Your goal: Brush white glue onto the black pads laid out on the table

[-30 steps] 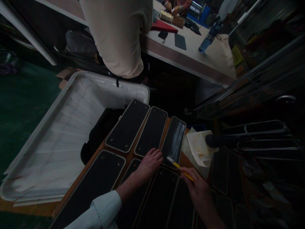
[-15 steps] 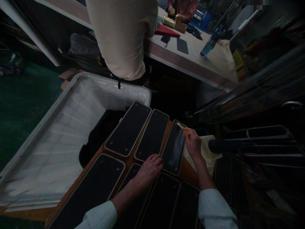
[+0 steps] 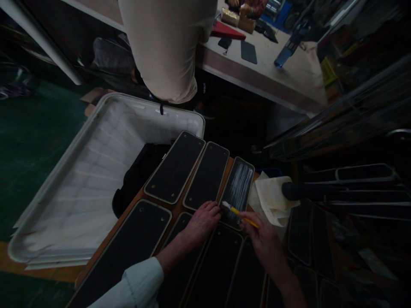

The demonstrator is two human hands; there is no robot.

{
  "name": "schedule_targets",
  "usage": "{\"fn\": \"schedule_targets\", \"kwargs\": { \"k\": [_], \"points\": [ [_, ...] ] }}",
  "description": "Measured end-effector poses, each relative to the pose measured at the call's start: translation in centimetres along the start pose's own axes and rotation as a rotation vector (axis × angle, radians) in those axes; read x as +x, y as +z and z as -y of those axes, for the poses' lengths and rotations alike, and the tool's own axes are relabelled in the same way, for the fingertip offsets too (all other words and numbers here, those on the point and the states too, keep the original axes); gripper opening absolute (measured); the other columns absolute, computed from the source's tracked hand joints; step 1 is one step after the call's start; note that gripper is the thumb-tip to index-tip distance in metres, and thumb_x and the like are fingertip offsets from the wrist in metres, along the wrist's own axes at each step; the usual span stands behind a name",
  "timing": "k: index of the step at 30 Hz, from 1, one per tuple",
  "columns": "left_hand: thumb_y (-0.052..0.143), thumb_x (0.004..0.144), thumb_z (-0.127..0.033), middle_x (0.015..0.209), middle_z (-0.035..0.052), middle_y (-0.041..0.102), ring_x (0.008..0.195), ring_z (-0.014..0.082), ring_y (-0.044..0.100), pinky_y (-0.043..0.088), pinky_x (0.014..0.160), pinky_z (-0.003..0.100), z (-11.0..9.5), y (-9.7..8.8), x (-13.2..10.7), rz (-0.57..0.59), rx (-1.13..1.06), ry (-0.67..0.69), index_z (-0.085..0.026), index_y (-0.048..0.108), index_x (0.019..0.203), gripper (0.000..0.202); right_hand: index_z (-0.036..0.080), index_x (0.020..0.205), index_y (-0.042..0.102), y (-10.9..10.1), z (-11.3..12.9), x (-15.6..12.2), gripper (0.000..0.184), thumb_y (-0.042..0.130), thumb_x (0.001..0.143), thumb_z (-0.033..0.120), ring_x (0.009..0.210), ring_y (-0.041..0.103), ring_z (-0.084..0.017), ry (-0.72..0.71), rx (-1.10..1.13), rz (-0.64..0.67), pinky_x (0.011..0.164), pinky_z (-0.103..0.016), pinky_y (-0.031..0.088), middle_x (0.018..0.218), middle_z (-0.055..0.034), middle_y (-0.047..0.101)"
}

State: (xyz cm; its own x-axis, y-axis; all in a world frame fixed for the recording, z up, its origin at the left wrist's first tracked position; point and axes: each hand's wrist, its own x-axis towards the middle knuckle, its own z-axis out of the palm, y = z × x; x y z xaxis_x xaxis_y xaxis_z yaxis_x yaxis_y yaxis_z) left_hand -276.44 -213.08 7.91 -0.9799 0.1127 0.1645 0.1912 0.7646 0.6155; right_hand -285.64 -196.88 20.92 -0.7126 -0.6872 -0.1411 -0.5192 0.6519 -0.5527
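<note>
Right hand [image 3: 265,244], brush [image 3: 239,212] seemingly on panel [image 3: 240,184]

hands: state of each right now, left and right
Left hand: open, palm down on the black panels.
Right hand: closed on a yellow-handled brush, bristles on the white-streaked panel.

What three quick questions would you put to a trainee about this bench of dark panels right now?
1. True or false: the right hand holds a yellow-handled brush.
2. Which panel in the far row of three bears white streaks? A left, B middle, C right.
3. Fill in: the left hand rests just ____ of the near end of the streaked panel.
Key: 1 true; 2 C; 3 left.
</note>
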Motion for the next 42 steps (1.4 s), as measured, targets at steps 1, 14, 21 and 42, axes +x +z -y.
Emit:
{"fn": "schedule_targets", "kwargs": {
  "k": [1, 14, 21, 42],
  "points": [
    [0.057, 0.093, -0.022, 0.116, 0.0065, 0.065, 0.124, 0.0236, 0.051, 0.036, 0.111, 0.039, 0.0, 0.1, 0.0, 0.001, 0.004, -0.003, -0.017, 0.064, 0.109, 0.018, 0.029, 0.111, 0.062, -0.3, -0.4, 1.5, 0.023, 0.046, 0.098, 0.037, 0.089, 0.069, -0.019, -0.003, -0.003, -0.041, 0.078, -0.033, 0.056, 0.104, -0.0038, 0.068],
    [0.059, 0.091, -0.021, 0.110, 0.0070, 0.064, 0.122, 0.0235, 0.051, 0.040, 0.109, 0.040, 0.0, 0.6, -0.1, -0.061, -0.040, -0.029, -0.016, 0.065, 0.104, 0.015, 0.028, 0.117, 0.060, 2.9, -1.4, 0.4, 0.026, 0.041, 0.099, 0.031, 0.099, 0.067, -0.023, -0.050, -0.164, -0.034, 0.084, -0.038, 0.055, 0.108, -0.0064, 0.066],
    [0.057, 0.092, -0.019, 0.105, 0.0062, 0.061, 0.112, 0.0210, 0.052, 0.050, 0.097, 0.036, -0.5, 0.0, 0.1, -0.052, -0.149, -0.105, -0.017, 0.062, 0.094, 0.006, 0.032, 0.111, 0.063, 1.1, 0.7, -4.0, 0.021, 0.048, 0.097, 0.035, 0.087, 0.071, -0.020, 0.012, -0.006, -0.032, 0.074, -0.031, 0.059, 0.099, -0.0021, 0.070],
    [0.059, 0.089, -0.014, 0.131, 0.0111, 0.061, 0.132, 0.0304, 0.049, 0.044, 0.108, 0.043, 4.7, -4.3, -5.1, -0.046, 0.121, -0.327, -0.016, 0.064, 0.113, 0.025, 0.024, 0.113, 0.063, 4.4, 1.1, 15.4, 0.028, 0.041, 0.099, 0.036, 0.092, 0.067, -0.022, -0.210, -0.332, -0.210, 0.079, -0.035, 0.053, 0.108, -0.0063, 0.068]
  ]
}}
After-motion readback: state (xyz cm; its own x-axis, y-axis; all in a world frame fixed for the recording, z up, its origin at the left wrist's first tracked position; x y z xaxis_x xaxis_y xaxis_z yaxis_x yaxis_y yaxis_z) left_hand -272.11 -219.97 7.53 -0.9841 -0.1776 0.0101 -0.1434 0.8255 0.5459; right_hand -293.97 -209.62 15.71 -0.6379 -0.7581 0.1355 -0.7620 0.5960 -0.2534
